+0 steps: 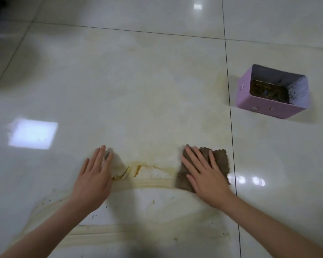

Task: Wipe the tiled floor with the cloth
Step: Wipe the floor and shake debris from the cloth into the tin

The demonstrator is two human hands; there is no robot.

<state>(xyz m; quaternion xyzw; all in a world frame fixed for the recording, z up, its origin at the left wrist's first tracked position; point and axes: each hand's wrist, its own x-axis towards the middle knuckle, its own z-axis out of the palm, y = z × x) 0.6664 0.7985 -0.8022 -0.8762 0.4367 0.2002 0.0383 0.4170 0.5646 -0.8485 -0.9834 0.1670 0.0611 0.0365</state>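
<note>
A brown cloth [219, 161] lies flat on the glossy cream tiled floor [138, 90], just left of a dark grout line. My right hand [205, 174] presses on the cloth with its fingers straight and spread. My left hand [96, 175] is flat over the tile to the left, fingers straight, holding nothing. Between the hands runs a yellowish smear [144, 181] with orange-brown streaks. Wider pale yellow wipe marks [119, 237] curve across the tile nearer to me, with small dark specks around them.
A purple open box [268, 107] holding dry brownish debris stands on the tile at the right, beyond the grout line [229, 108]. Bright light reflections [33, 135] show on the floor at the left. A dark object sits in the far top left corner.
</note>
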